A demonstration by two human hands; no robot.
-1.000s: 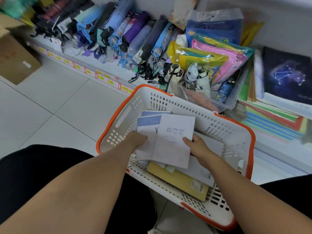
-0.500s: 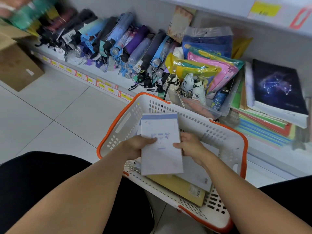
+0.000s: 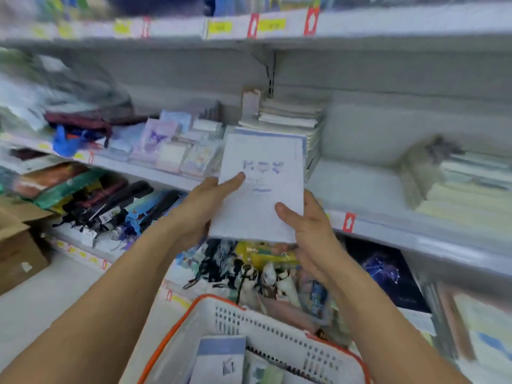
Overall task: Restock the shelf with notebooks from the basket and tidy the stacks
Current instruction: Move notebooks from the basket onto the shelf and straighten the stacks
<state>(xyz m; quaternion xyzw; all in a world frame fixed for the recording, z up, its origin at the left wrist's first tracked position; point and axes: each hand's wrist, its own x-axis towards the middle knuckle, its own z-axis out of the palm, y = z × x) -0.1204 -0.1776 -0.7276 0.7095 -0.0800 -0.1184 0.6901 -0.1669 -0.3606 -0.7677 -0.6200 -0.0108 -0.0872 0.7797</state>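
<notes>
I see my left hand (image 3: 206,200) and right hand (image 3: 303,221) gripping a white notebook (image 3: 260,189), fingers curled round its edges, above the basket (image 3: 277,328) at six o'clock, before the shelf (image 3: 388,217).

middle shelf (image 3: 368,189): I see grey board, bare patch in the centre
on it, centre: stack of notebooks (image 3: 291,120), against the back wall
on it, left: small cartoon-cover pads (image 3: 169,145), then dark bags (image 3: 80,126), blurred
on it, right: pale book piles (image 3: 465,187), blurred
bottom shelf (image 3: 83,242): I see folded umbrellas (image 3: 122,206) lying in a row; dark constellation-cover book (image 3: 385,273) further right
top shelf (image 3: 388,22): yellow and red edge tags, goods too blurred for me to tell
floor (image 3: 36,306): pale tiles, cardboard box (image 3: 16,245) on it at left
</notes>
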